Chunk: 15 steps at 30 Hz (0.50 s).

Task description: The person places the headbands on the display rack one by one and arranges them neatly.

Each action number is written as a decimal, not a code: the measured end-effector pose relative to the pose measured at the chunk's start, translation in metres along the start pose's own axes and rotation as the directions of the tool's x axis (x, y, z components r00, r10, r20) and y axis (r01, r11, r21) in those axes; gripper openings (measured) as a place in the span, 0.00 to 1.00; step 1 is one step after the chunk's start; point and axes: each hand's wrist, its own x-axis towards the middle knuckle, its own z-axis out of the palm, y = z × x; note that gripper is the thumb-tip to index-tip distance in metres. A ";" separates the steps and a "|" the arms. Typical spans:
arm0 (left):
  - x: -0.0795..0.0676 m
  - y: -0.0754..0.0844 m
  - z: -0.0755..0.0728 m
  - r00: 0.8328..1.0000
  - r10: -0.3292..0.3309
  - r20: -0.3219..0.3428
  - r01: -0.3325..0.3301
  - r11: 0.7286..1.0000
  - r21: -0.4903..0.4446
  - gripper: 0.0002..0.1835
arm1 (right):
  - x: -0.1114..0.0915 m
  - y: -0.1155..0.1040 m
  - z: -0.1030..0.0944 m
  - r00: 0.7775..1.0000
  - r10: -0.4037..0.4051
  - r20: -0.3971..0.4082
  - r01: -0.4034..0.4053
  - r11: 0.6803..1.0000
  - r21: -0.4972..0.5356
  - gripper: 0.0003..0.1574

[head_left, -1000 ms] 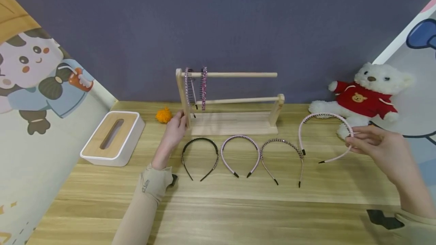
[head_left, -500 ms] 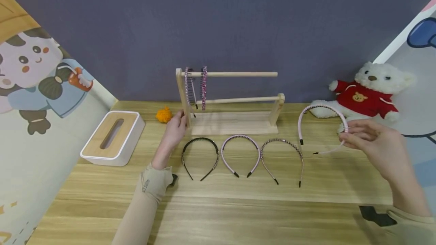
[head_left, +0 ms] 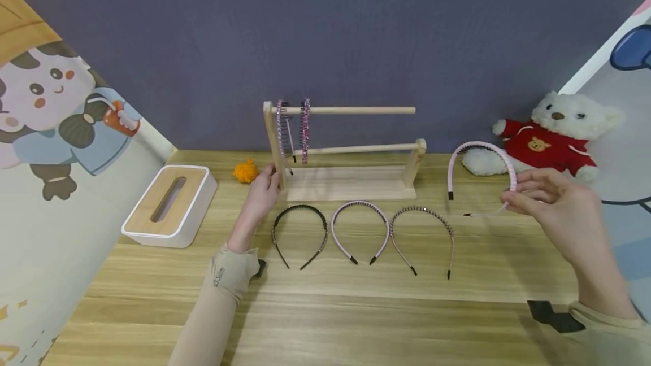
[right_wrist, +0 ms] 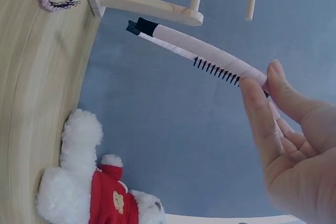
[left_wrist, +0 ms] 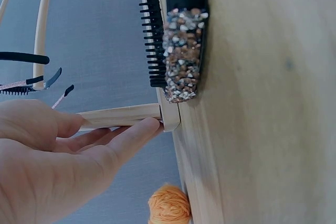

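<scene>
In the head view, my right hand (head_left: 556, 205) pinches a pale pink headband (head_left: 480, 146) by one side, between thumb and fingers. It is raised over the table, and the right wrist view shows its black comb teeth and dark tips. My left hand (head_left: 261, 191) grips the left upright of a wooden headband rack (head_left: 348, 185) low down, thumb and fingers on either side of the post. Two glittery headbands (head_left: 305, 131) hang at the left end of the rack's rods. On the table lie a black headband (head_left: 299, 207), a pink headband (head_left: 359, 203) and a beaded headband (head_left: 419, 209).
A white tissue box (head_left: 198, 213) with a wooden lid stands at the left. Behind my left hand lies an orange yarn ball (head_left: 246, 171). A white teddy bear (head_left: 539, 146) in a red top sits at the right against the dark back wall (head_left: 356, 33).
My right hand has moved left and away from me, raising the pale pink headband and turning it slightly. My left hand stays on the rack's post.
</scene>
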 end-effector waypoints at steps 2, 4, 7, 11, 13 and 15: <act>0.000 0.000 0.000 1.000 -0.003 0.000 0.003 1.000 -0.002 0.23 | 0.001 -0.001 0.001 1.000 0.001 -0.010 -0.001 1.000 0.014 0.21; 0.000 0.000 0.000 1.000 -0.002 0.003 0.002 1.000 -0.001 0.23 | 0.001 -0.003 0.001 1.000 -0.002 -0.018 0.003 0.999 0.036 0.20; 0.000 0.000 0.000 1.000 -0.003 0.006 0.003 1.000 -0.002 0.23 | 0.001 -0.005 0.002 1.000 -0.002 -0.030 0.005 0.996 0.086 0.21; 0.000 0.000 0.000 1.000 0.002 0.002 -0.002 1.000 0.000 0.23 | 0.002 -0.009 0.005 0.999 -0.012 -0.042 0.017 0.993 0.121 0.26; 0.000 -0.001 0.000 1.000 0.003 0.000 -0.003 1.000 0.003 0.23 | 0.003 -0.011 0.006 0.999 -0.024 -0.046 0.030 0.992 0.124 0.26; 0.000 -0.001 0.000 1.000 0.001 -0.001 -0.001 1.000 0.004 0.23 | 0.005 -0.013 0.007 0.998 -0.037 -0.046 0.042 0.990 0.132 0.26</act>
